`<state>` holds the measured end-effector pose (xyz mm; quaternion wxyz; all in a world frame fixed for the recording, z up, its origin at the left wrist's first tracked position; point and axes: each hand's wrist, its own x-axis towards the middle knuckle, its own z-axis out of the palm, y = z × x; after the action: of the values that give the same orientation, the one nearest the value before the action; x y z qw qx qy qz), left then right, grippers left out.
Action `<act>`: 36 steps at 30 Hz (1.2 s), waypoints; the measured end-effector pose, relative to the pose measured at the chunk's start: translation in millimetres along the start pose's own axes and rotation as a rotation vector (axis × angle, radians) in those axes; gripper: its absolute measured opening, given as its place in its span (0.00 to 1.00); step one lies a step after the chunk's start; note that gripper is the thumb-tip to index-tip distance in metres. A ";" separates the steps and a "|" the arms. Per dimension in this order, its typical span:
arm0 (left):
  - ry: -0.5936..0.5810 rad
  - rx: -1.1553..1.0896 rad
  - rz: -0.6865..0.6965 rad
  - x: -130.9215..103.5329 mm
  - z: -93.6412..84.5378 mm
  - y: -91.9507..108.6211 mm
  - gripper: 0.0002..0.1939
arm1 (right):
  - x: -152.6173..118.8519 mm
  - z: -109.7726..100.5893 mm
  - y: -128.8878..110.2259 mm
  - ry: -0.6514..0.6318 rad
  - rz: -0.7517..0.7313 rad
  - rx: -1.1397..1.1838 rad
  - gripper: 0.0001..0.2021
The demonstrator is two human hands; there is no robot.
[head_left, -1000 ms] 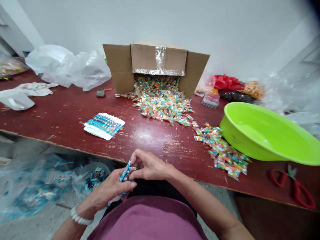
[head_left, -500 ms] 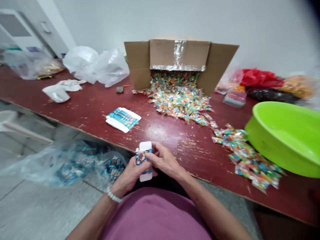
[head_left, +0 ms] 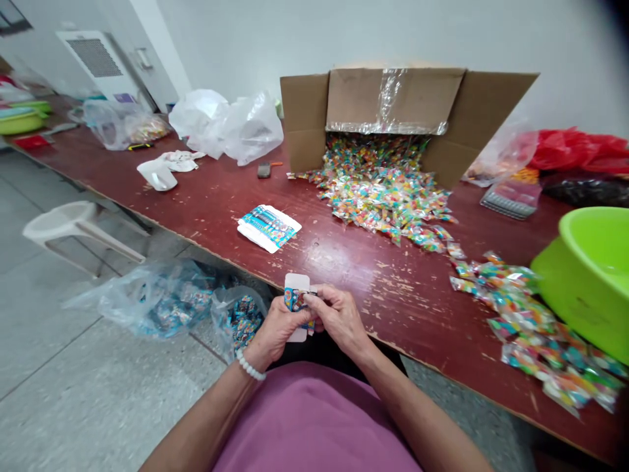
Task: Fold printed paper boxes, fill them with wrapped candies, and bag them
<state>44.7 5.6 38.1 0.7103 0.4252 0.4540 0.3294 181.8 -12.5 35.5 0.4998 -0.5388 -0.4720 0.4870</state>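
A small blue printed box (head_left: pixel 296 300) with white end flaps is held upright at the table's front edge, over my lap. My left hand (head_left: pixel 280 328), with a bead bracelet at its wrist, wraps round the box's lower left side. The fingers of my right hand (head_left: pixel 339 314) are pinched on its right side, thumb across the printed face. Beyond the hands, flattened blue and white cartons (head_left: pixel 269 228) lie on the red table (head_left: pixel 211 216). Small wrapped candies (head_left: pixel 378 190) spill from a large open cardboard box (head_left: pixel 396 98).
At the right stands a green basin (head_left: pixel 580 282) beside more candy packets (head_left: pixel 525 308). White plastic bags (head_left: pixel 230 124) and a white scoop (head_left: pixel 157 176) are at the back left. Clear bags of blue packets (head_left: pixel 177 301) and a white stool (head_left: pixel 81 226) are on the floor.
The view has turned left, so the table's things appear farther right. The small box is now turned more side-on, and my right fingers have closed at its upper right edge.
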 end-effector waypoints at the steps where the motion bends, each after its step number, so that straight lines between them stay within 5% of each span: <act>1: -0.025 0.014 0.022 0.5 -2.7 0.9 0.17 | 1.6 -1.9 1.6 0.019 -0.023 -0.016 0.11; 6: 0.056 0.153 0.152 -1.4 -12.7 3.2 0.17 | 7.8 -11.5 5.0 -0.053 -0.022 -0.012 0.13; 11: 0.218 0.052 0.252 -9.2 -1.4 1.5 0.33 | 3.4 -0.8 8.1 0.066 0.044 0.206 0.32; 19: 0.114 0.075 0.209 -12.8 -5.9 0.3 0.27 | 2.7 -1.1 11.7 0.046 -0.049 0.225 0.12; 24: 0.114 0.144 0.193 -11.9 -12.4 0.0 0.17 | 10.8 -13.6 11.3 -0.029 0.109 0.244 0.14; 29: 0.142 0.138 0.238 -9.9 -13.3 1.2 0.19 | 12.8 -16.8 8.6 -0.123 0.055 0.256 0.17; 32: 0.146 -0.024 0.165 -10.9 -13.1 2.5 0.32 | 10.5 -16.8 10.1 -0.117 -0.039 0.104 0.09; 36: -0.074 -0.195 -0.100 -13.7 -12.0 -0.5 0.34 | 5.3 -17.5 9.5 -0.062 -0.101 0.061 0.09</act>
<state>28.6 -2.6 39.9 0.7801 0.3430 0.4138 0.3201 199.9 -9.0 26.1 0.5251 -0.4834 -0.4989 0.4917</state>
